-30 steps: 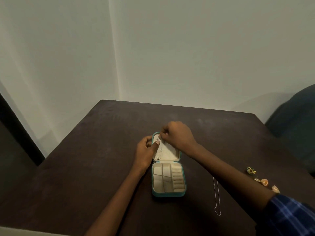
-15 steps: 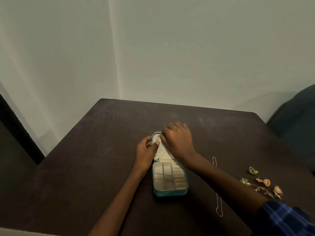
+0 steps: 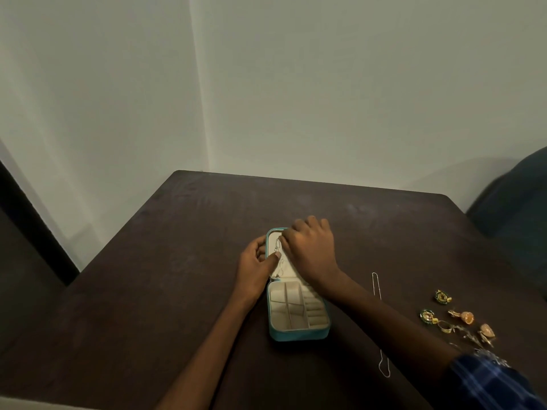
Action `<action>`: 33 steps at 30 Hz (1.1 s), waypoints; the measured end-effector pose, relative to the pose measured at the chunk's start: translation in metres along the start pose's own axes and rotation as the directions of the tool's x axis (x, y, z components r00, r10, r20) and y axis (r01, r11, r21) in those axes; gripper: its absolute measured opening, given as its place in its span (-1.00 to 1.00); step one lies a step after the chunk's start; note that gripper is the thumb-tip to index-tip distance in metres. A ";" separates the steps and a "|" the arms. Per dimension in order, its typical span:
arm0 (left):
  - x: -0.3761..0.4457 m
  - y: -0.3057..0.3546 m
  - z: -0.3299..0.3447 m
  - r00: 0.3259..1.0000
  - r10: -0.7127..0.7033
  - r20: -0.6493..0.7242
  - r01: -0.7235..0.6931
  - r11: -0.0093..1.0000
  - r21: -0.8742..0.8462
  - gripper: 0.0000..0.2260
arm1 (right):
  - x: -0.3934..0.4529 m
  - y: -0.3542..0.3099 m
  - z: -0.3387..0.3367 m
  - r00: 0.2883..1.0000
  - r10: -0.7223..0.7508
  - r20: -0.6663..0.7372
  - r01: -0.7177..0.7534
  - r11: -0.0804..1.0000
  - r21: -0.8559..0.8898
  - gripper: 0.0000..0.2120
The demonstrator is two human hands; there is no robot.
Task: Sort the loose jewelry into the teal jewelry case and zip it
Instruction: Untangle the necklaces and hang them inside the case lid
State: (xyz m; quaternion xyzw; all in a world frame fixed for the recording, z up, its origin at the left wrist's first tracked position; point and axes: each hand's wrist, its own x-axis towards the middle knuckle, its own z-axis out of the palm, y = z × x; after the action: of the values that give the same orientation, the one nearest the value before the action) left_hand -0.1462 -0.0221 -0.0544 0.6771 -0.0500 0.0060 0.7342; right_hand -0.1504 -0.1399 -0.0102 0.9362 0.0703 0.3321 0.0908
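The teal jewelry case (image 3: 297,335) lies open on the dark table, its cream tray of compartments toward me and its lid flat behind. A thin silver chain (image 3: 278,255) runs down the lid's lining. My left hand (image 3: 256,269) grips the lid's left edge, thumb pressing the chain. My right hand (image 3: 310,250) covers the lid's right side, fingertips pinching the chain's top end. A second silver chain (image 3: 376,287) lies on the table to the right, partly under my right forearm. Loose gold, green and orange earrings (image 3: 457,318) sit farther right.
The dark brown table (image 3: 148,291) stands in a corner of white walls. A dark blue chair (image 3: 518,202) is at the right edge. My plaid sleeve (image 3: 488,383) covers the table's near right corner.
The view has tilted, so more earrings and the second chain's far end show. My right hand has flattened lower over the lid. The left hand keeps its hold.
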 end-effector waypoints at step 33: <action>-0.009 0.005 -0.005 1.000 -0.025 -0.007 0.026 0.998 0.061 -0.73 | -0.035 0.034 -0.022 0.955 0.249 0.161 -0.295 0.849 0.437 -0.88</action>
State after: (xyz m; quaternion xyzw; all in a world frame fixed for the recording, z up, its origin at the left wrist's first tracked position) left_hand -0.1549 -0.0166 -0.0503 0.6997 -0.0387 0.0003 0.7134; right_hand -0.1886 -0.1771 -0.0075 0.9467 0.0084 0.2693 -0.1763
